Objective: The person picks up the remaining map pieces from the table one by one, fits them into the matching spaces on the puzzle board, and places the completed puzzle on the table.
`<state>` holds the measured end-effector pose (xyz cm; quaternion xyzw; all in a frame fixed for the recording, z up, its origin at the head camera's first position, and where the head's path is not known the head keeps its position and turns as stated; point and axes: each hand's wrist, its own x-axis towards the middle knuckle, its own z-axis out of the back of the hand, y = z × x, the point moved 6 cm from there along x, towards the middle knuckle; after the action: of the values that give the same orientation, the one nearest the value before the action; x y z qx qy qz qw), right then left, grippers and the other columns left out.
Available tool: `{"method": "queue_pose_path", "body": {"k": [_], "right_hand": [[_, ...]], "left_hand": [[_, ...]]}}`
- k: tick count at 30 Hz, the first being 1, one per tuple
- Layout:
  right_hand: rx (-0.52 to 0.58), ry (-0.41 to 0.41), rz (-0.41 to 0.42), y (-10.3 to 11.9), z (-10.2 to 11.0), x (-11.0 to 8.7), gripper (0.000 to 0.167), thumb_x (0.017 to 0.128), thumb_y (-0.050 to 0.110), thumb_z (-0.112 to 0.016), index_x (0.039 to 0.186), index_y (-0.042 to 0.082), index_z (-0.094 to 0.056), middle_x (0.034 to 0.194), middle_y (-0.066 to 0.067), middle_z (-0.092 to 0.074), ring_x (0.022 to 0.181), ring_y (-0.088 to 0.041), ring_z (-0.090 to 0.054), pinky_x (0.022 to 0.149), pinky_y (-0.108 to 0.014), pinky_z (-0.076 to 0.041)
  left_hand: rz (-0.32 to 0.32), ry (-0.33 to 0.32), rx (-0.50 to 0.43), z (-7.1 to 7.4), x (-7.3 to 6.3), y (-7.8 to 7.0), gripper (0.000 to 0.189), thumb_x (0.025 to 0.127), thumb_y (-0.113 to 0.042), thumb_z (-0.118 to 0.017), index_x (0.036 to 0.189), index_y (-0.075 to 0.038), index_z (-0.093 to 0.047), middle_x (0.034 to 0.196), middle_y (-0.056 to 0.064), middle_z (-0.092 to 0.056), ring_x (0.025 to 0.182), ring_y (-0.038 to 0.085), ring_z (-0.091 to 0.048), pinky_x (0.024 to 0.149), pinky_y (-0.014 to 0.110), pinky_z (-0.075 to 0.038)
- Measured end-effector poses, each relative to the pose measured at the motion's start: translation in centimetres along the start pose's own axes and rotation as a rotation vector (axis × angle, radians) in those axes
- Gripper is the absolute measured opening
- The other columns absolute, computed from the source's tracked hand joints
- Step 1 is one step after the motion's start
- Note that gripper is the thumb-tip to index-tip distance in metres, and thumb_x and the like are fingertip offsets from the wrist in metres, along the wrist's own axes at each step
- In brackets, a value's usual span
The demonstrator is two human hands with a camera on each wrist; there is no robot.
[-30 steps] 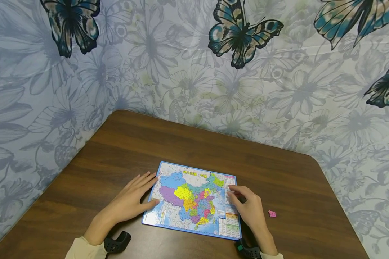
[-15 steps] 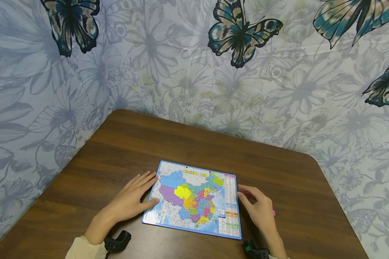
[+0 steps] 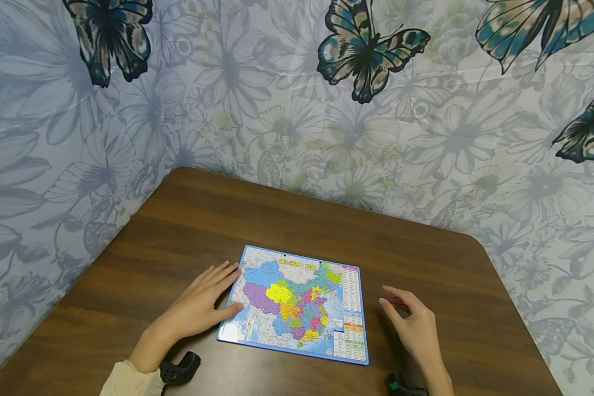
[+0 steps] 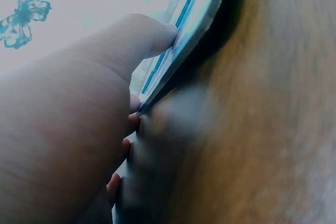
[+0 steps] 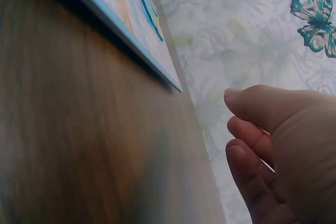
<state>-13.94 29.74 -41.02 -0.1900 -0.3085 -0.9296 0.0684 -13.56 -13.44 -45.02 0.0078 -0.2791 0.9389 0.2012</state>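
Observation:
A map puzzle board (image 3: 297, 308) with a blue border and a multicoloured map of China lies flat on the wooden table. My left hand (image 3: 190, 311) rests at its left edge, fingers spread. In the left wrist view the thumb (image 4: 160, 38) lies on the board's face and the other fingertips are by its edge. Off to the right of the board, my right hand (image 3: 416, 324) is above the table with fingers loosely bent and nothing between them. The right wrist view shows a space between its thumb (image 5: 252, 100) and the board's corner (image 5: 176, 85). The small pink piece is hidden behind this hand.
The brown table (image 3: 297, 220) has rounded far corners. Behind it hangs a pale floral backdrop (image 3: 257, 121) with large printed butterflies. Black wrist devices sit on both wrists, the left one (image 3: 180, 369) below a cream sleeve (image 3: 131, 379).
My right hand has moved right, from over the board's right edge to the table beside it, and now covers the pink piece. The left hand and board stay put.

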Motion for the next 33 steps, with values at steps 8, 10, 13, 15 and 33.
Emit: {"method": "queue_pose_path", "body": {"k": [8, 10, 13, 15, 33], "right_hand": [[-0.054, 0.003, -0.017, -1.2, 1.5, -1.0, 0.033, 0.087, 0.008, -0.083, 0.118, 0.009, -0.075, 0.107, -0.006, -0.076, 0.089, -0.019, -0.074, 0.072, -0.036, -0.065], [-0.056, 0.000, -0.013, -1.5, 1.9, -1.0, 0.033, 0.086, 0.007, -0.084, 0.118, 0.008, -0.075, 0.107, -0.008, -0.076, 0.088, -0.011, -0.072, 0.072, -0.027, -0.063], [-0.054, -0.008, -0.003, -2.0, 2.4, -1.1, 0.035, 0.085, 0.006, -0.084, 0.119, 0.006, -0.074, 0.109, -0.011, -0.076, 0.088, -0.002, -0.068, 0.072, -0.012, -0.057], [-0.059, -0.013, -0.006, -2.4, 2.8, -1.2, 0.036, 0.085, 0.005, -0.084, 0.120, 0.005, -0.074, 0.109, -0.012, -0.075, 0.089, 0.001, -0.066, 0.074, -0.005, -0.052], [-0.177, 0.017, -0.031, -5.5, 3.7, -3.6, 0.040, 0.083, 0.010, -0.087, 0.120, 0.003, -0.073, 0.113, -0.016, -0.074, 0.094, -0.014, -0.071, 0.080, 0.002, -0.043]], "left_hand": [[-0.001, 0.000, 0.000, 0.1, 0.1, 0.0, 0.080, 0.096, -0.054, -0.066, 0.157, -0.007, -0.044, 0.165, 0.013, -0.038, 0.155, 0.038, -0.029, 0.125, 0.062, -0.020], [0.000, -0.001, 0.000, 0.2, 0.1, 0.1, 0.080, 0.096, -0.054, -0.066, 0.157, -0.006, -0.044, 0.165, 0.013, -0.038, 0.154, 0.039, -0.029, 0.124, 0.062, -0.021], [-0.002, -0.006, 0.003, 0.2, 0.1, 0.1, 0.080, 0.096, -0.054, -0.067, 0.156, -0.006, -0.044, 0.164, 0.014, -0.038, 0.154, 0.039, -0.030, 0.124, 0.062, -0.021], [-0.005, -0.006, 0.004, 0.2, 0.1, 0.0, 0.080, 0.096, -0.053, -0.067, 0.157, -0.006, -0.044, 0.164, 0.013, -0.038, 0.154, 0.039, -0.030, 0.124, 0.062, -0.021], [-0.013, -0.011, 0.005, 0.1, 0.0, 0.0, 0.080, 0.097, -0.055, -0.065, 0.156, -0.006, -0.045, 0.164, 0.014, -0.040, 0.154, 0.038, -0.031, 0.124, 0.062, -0.022]]}}
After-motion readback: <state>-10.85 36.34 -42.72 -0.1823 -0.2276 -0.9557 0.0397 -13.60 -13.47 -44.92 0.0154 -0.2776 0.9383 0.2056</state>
